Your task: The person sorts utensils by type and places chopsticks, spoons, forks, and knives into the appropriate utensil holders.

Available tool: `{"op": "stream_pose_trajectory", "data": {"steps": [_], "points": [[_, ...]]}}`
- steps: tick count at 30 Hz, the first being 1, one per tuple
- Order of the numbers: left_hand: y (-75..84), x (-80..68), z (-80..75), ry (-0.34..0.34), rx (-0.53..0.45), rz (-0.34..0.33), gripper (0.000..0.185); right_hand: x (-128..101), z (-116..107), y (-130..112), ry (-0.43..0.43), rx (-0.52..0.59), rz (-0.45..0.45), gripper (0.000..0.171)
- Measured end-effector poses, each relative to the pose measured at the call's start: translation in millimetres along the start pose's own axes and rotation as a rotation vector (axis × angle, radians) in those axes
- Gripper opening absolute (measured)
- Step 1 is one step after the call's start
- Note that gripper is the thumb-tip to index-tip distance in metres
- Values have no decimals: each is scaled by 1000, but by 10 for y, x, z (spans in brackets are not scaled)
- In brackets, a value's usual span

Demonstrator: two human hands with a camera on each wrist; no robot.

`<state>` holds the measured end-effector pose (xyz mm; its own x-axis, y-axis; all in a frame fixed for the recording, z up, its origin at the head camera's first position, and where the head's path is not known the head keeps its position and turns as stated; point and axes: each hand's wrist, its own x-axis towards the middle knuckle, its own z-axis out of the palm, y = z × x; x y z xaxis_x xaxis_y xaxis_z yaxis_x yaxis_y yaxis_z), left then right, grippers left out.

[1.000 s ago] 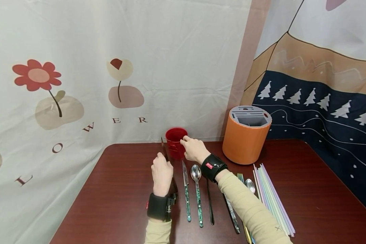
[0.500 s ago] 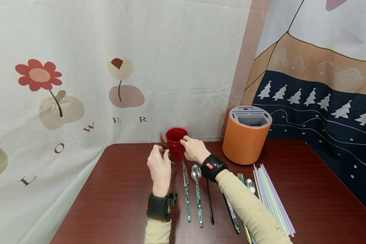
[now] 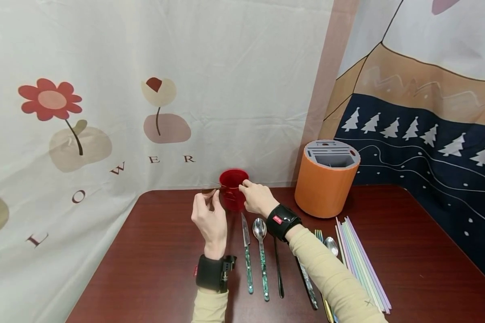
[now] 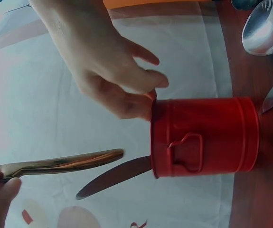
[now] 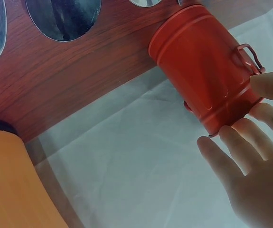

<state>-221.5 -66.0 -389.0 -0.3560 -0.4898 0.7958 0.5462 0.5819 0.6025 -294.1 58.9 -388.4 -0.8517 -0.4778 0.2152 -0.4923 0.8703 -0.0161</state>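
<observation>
A red metal cup [image 3: 233,197] with small side handles stands at the table's back edge. My right hand [image 3: 260,199] holds it at the rim, thumb and fingertips on the top edge in the right wrist view. A dark knife blade [image 4: 110,178] sticks out of the cup's mouth. My left hand [image 3: 211,222] pinches a gold-coloured knife [image 4: 65,163] just left of the cup. That knife lies roughly level, its rounded end pointing towards the cup and apart from it. The end beyond my left fingers [image 4: 5,192] is mostly hidden.
In front of the cup lie a green-handled knife [image 3: 247,264], a spoon [image 3: 262,260] and a thin dark utensil [image 3: 279,269]. Further right are more cutlery and pastel sticks [image 3: 363,264]. An orange slotted holder [image 3: 325,190] stands at the back right, against cloth backdrops.
My left hand has lifted the gold-coloured knife and turned it from lengthwise on the table to nearly level beside the cup's rim. My right hand and the cup stay put.
</observation>
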Motion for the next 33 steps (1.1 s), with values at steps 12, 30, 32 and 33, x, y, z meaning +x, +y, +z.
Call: {"op": "stream_pose_trajectory", "data": {"steps": [12,30,32,33], "points": [[-136,-75,109,30,-140,-90,14,-1,2,1,4,4,-4,46],[-325,-184,205,-162,-181,-267,10,15,-2,16,-21,-2,-4,47],[-352,-198,207,-203,-157,-288,11,11,-7,17,-23,2,-5,47],[-365,-204,209,-222,-149,-298,11,11,-9,18,-26,5,-4,48]]}}
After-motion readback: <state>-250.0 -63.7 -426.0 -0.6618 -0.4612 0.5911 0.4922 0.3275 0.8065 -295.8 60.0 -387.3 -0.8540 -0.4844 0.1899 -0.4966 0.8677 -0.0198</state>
